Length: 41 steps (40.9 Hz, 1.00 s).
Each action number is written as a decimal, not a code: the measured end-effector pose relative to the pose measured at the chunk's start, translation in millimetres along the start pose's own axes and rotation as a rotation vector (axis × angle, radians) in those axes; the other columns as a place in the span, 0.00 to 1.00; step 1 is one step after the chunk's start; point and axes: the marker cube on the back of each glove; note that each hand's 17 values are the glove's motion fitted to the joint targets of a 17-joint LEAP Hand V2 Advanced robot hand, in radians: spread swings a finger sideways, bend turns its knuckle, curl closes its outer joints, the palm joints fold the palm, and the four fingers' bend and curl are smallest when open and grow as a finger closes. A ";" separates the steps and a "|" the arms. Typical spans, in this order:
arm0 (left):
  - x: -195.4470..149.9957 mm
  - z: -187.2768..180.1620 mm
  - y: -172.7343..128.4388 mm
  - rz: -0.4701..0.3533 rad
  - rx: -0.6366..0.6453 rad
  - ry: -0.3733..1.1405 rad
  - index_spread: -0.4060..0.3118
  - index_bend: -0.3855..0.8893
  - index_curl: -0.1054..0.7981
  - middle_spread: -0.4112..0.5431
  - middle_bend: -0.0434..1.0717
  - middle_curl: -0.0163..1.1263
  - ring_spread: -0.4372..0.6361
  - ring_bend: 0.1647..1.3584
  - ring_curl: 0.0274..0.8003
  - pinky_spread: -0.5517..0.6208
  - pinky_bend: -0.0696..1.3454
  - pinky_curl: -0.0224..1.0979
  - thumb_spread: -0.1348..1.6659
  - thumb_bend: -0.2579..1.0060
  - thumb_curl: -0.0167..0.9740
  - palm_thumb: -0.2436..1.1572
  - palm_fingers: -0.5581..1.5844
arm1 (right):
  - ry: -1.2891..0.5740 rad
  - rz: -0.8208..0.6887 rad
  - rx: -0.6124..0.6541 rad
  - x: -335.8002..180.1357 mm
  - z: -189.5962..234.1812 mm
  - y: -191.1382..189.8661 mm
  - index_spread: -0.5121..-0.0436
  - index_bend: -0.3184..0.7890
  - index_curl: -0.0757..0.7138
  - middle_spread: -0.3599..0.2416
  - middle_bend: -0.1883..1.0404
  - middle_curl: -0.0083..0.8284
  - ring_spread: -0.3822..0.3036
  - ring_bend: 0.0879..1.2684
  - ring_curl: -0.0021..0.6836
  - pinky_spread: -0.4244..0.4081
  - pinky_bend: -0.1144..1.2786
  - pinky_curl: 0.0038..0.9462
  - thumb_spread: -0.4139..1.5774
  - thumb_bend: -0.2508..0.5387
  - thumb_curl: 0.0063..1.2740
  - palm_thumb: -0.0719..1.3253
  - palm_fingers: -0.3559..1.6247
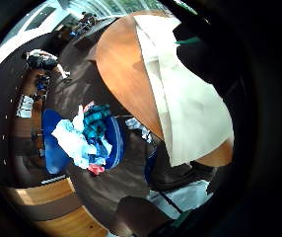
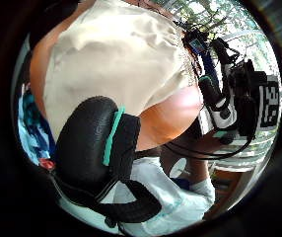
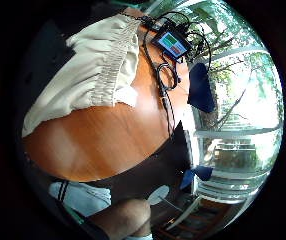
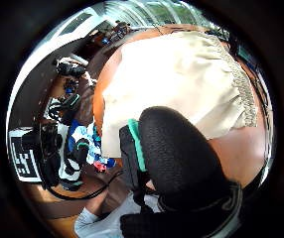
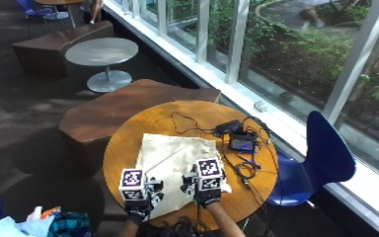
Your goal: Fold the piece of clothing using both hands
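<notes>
A cream garment (image 5: 176,158) with a gathered elastic waistband (image 3: 110,60) lies spread flat on the round wooden table (image 5: 127,143). Both gloved hands hover at its near edge. My left hand (image 5: 139,210) is over the near left corner and my right hand (image 5: 207,197) over the near right part. Neither holds cloth: the palm views look down on the garment (image 2: 116,54) (image 4: 181,74) from a little above. The left thumb (image 2: 89,143) and the right thumb (image 4: 177,153) stand free of the fabric. The garment's side edge (image 1: 190,108) reaches the table's rim.
A small screen device (image 5: 242,143) with black cables (image 5: 245,168) lies on the table to the right of the garment. A blue chair (image 5: 324,153) stands at the right and a brown bench (image 5: 110,113) at the left. Mixed clothes (image 1: 87,136) are heaped beside the table.
</notes>
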 end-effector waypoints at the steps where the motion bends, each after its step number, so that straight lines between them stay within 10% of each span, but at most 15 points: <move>1: 0.1 -1.0 0.7 -0.001 -0.001 -0.002 0.48 0.41 0.16 0.43 0.22 0.06 0.46 0.23 0.08 0.55 0.36 0.09 0.32 0.26 0.05 0.25 0.54 | 0.000 -0.001 -0.001 0.0 0.3 -0.3 0.74 0.42 0.14 0.61 0.34 0.08 0.66 0.13 0.06 0.69 0.36 0.08 0.43 0.46 0.03 0.18 0.33; 16: 9.5 -11.5 3.5 0.033 0.007 0.003 0.41 0.41 0.30 0.43 0.21 0.21 0.51 0.30 0.28 0.65 0.42 0.23 0.67 0.23 0.14 0.27 0.49 | 0.012 -0.018 -0.002 -1.1 -1.6 -0.4 0.42 0.42 0.30 0.64 0.35 0.24 0.78 0.16 0.21 0.86 0.40 0.23 0.75 0.42 0.11 0.20 0.29; 41: 9.6 46.0 13.4 0.061 -0.084 -0.021 0.43 0.37 0.36 0.46 0.19 0.29 0.53 0.35 0.35 0.66 0.47 0.29 0.69 0.19 0.25 0.27 0.45 | 0.045 -0.024 -0.058 52.6 48.6 8.0 0.38 0.39 0.36 0.67 0.32 0.35 0.81 0.20 0.32 0.87 0.43 0.32 0.80 0.29 0.19 0.21 0.25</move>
